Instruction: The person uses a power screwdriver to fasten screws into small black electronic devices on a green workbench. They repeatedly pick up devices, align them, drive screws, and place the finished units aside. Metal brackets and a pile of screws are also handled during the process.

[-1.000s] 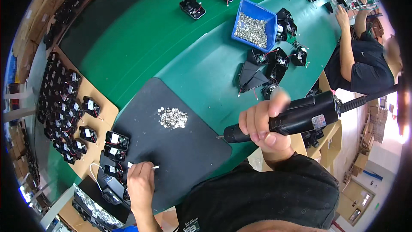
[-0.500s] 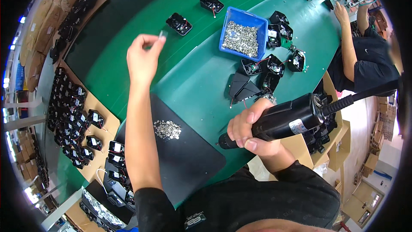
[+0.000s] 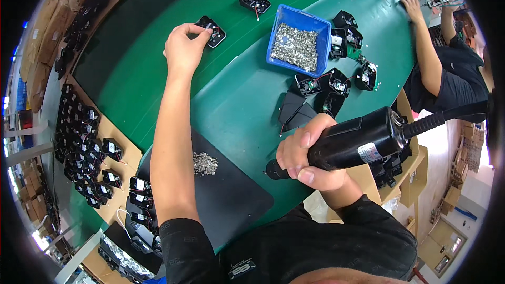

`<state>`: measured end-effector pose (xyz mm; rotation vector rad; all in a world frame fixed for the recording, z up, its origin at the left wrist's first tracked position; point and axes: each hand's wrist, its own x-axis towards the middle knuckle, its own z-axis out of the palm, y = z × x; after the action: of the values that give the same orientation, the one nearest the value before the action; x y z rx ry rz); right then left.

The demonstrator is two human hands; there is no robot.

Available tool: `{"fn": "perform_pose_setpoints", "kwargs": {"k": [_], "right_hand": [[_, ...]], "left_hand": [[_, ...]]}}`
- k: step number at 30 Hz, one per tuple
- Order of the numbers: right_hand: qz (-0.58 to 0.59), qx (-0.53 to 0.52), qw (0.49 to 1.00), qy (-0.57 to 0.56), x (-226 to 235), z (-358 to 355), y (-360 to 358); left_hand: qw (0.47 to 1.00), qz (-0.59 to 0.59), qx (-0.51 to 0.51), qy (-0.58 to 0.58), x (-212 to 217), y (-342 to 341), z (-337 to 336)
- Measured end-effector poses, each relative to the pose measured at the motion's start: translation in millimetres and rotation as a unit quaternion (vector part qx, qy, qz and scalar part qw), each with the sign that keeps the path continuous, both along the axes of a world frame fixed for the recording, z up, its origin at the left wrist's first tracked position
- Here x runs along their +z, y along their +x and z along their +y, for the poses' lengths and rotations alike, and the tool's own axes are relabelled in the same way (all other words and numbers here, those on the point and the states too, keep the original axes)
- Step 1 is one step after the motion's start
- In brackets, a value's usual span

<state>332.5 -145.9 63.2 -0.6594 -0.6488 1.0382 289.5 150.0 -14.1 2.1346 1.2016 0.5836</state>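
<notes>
My left hand (image 3: 185,47) reaches out over the green belt, thumb and forefinger pinched together at an open black plastic housing (image 3: 217,39) with small wires inside. Whatever sits between the fingertips is too small to make out. In my right hand (image 3: 305,153) is a black corded electric screwdriver (image 3: 347,144), its tip pointing left over the table's front edge. Below my left forearm, a pile of small silver metal parts (image 3: 205,163) lies on a black mat (image 3: 231,200). A blue bin (image 3: 271,55) of similar silver parts (image 3: 294,47) stands further off.
More black housings (image 3: 336,81) cluster right of the bin, and others (image 3: 254,1) sit along the belt. Many housings (image 3: 79,142) fill a cardboard sheet at left. An open carton (image 3: 415,179) stands at right. Beyond it, a co-worker's arm (image 3: 428,58) reaches over the table.
My left hand has moved from beside the housing onto it, carrying a small pale piece that showed earlier at its fingertips. My right hand still holds the screwdriver in nearly the same place.
</notes>
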Motion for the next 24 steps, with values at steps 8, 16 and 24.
{"fn": "perform_pose_setpoints", "kwargs": {"k": [8, 16, 24], "right_hand": [[0.008, 0.002, 0.999, 0.043, -5, 8, 0], [0.015, -0.044, 0.999, 0.009, 3, 15, -26], [0.041, -0.051, 0.996, 0.064, 6, 26, -55]], "left_hand": [[0.998, -0.026, -0.051, -0.013, 4, 0, 13], [0.996, -0.033, -0.018, 0.081, 79, -151, -69], [0.992, 0.093, 0.082, 0.035, 53, -268, -178]]}}
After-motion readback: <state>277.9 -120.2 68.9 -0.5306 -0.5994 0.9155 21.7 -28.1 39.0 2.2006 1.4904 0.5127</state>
